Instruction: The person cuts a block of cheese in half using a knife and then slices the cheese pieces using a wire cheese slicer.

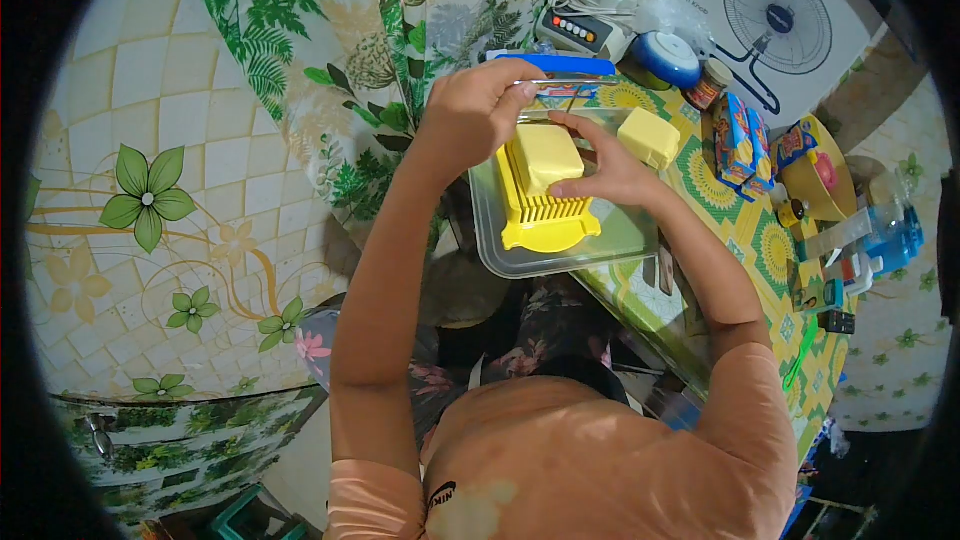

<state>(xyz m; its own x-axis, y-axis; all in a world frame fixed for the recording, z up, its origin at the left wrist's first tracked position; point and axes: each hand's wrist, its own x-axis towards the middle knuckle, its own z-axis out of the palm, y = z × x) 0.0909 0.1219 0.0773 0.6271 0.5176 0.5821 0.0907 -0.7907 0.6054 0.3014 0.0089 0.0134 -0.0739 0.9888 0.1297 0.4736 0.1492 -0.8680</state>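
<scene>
A yellow slotted slicer (548, 230) lies in a clear plastic tray (505, 262). On its slots rests a smooth yellow block (546, 157), which looks like butter or cheese. My right hand (618, 172) has its thumb and fingers around the block's right side. My left hand (478, 110) pinches a thin metal frame (565, 80), raised above the far end of the slicer. Whether that frame is joined to the slicer is hidden. A second yellow block (648, 137) sits at the tray's far right corner, near my right hand.
Behind the tray stand a blender base (580, 28), a blue-and-white bowl (668, 60) and a jar (708, 85). Blue packets (738, 145), a yellow bowl (818, 175) and a green knife-like item (800, 355) are to the right on the patterned tablecloth (705, 185). A curtain hangs at left.
</scene>
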